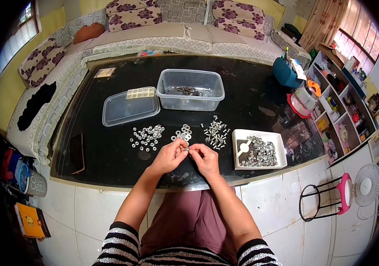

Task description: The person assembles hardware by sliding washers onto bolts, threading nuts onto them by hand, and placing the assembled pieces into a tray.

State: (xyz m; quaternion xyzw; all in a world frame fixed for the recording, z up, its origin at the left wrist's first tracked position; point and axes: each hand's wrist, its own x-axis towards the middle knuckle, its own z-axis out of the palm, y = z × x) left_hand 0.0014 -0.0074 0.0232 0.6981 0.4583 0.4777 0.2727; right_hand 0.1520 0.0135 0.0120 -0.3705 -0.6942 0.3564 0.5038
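Observation:
My left hand (171, 157) and my right hand (205, 160) meet at the table's near side, both pinching a small metal fastener (187, 149) between the fingertips. Its exact kind is mostly hidden. Just beyond my fingers lies a small pile of flat washers (185, 131). Left of them are scattered metal nuts (147, 136), and to the right is a heap of short bolts (216, 133). A white open box (260, 168) beside my right hand holds many metal fasteners (262, 153), with a pale strip at its left side.
A clear plastic tub (191, 104) with small dark metal parts stands behind the piles, its lid (129, 111) lying to the left. A phone (77, 153) rests at the left of the black table (109, 164). A teal container (286, 74) and a clear jug (305, 98) stand back right.

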